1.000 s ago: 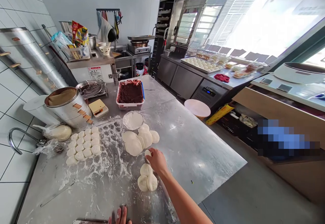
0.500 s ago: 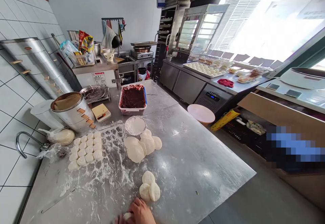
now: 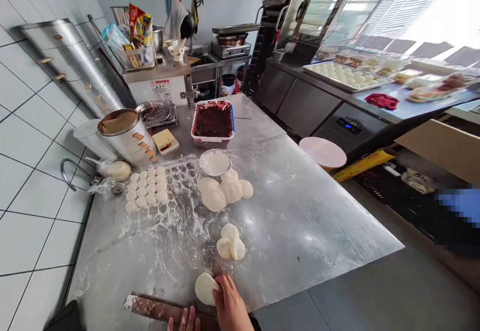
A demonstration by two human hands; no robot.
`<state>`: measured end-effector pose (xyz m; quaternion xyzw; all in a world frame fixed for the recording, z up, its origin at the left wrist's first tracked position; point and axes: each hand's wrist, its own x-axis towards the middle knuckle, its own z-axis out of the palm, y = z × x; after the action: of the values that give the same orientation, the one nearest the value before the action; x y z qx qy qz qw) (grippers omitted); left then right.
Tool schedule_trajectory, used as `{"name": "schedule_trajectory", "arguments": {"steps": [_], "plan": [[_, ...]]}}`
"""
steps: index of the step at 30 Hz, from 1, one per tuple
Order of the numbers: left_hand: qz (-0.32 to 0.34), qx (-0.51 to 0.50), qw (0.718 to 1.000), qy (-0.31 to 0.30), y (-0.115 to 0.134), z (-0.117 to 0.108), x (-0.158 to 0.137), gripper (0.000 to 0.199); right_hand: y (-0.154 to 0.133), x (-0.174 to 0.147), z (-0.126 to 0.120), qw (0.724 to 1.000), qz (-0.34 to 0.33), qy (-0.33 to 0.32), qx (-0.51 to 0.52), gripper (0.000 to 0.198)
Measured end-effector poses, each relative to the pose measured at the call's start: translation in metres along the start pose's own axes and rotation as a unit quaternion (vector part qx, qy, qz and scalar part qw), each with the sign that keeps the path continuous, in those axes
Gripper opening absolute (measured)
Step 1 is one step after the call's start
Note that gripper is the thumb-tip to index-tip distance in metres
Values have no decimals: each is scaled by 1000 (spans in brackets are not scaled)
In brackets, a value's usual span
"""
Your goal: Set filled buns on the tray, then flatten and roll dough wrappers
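My right hand (image 3: 230, 301) is closed on the right edge of a flattened dough round (image 3: 205, 288), thumb and fingers pinching it. The round lies on the steel table near its front. Just below, a floury brown rolling pin (image 3: 153, 307) lies crosswise. Only the fingers of my left hand (image 3: 185, 319) show at the bottom edge, laid over the pin; its palm is out of frame. Beyond my hands, three small dough rounds (image 3: 230, 243) overlap. Farther back is a pile of larger rounds (image 3: 215, 196). Several dough pieces (image 3: 150, 188) sit in rows at the left.
A flour bowl (image 3: 215, 162) stands behind the larger rounds, with a tub of dark red filling (image 3: 213, 121) behind it. A scale (image 3: 165, 141) and a steamer (image 3: 129, 138) are at the back left. A pink round lid or board (image 3: 323, 152) stands beyond the table's right edge.
My view has shifted, so the table sits higher and farther right in it. The rolling pin now shows. My right hand has moved onto the edge of the flattened dough round.
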<state>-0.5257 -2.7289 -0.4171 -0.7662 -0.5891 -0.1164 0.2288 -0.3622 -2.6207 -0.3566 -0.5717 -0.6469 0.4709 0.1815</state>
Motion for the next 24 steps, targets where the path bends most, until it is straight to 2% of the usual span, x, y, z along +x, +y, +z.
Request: {"name": "schedule_trajectory", "arguments": {"steps": [1, 3, 5, 6, 9, 10, 12, 14, 16, 17, 18, 21, 22, 24], "plan": [[-12, 1, 1000, -15, 0, -5, 15, 89, 0, -3, -1, 1000, -6, 8, 1, 31], [-54, -29, 992, -113, -1, -12, 48, 87, -3, 1, -5, 1000, -20, 6, -18, 32], [-55, -62, 976, -200, 2, -17, 62, 89, -7, 9, -9, 999, -12, -9, -42, 25], [-60, -71, 975, -199, 5, -19, 56, 92, -8, 11, -11, 999, -3, -10, -43, 22], [-28, -19, 998, -48, 15, -20, 15, 98, -2, 1, -10, 999, 26, 20, -1, 35], [-18, -10, 999, -31, 15, -18, 6, 99, 1, -4, -8, 999, 31, 31, 20, 38], [-11, -34, 997, -66, 13, -13, 9, 95, 3, -9, -6, 998, 29, 43, 42, 39], [-38, -68, 988, -135, 10, -10, 34, 99, -1, -4, -8, 999, 18, 31, 22, 35], [-44, -63, 983, -166, 9, -13, 54, 99, -4, 3, -12, 1000, 10, 12, -6, 28], [-23, -59, 987, -146, 11, -16, 56, 95, -3, 4, -13, 1000, 13, 12, -8, 25], [-11, -50, 994, -100, 13, -20, 52, 89, 0, 2, -12, 1000, 18, 21, 0, 25], [-12, -28, 999, -28, 22, -21, 32, 81, 17, -13, -4, 996, 17, 72, 56, 32], [-18, -25, 999, -28, 24, -18, 29, 80, 22, -17, -2, 995, 6, 75, 65, 32], [-30, -31, 997, -67, 24, -8, 36, 81, 23, -16, -2, 997, -4, 67, 36, 34]]}}
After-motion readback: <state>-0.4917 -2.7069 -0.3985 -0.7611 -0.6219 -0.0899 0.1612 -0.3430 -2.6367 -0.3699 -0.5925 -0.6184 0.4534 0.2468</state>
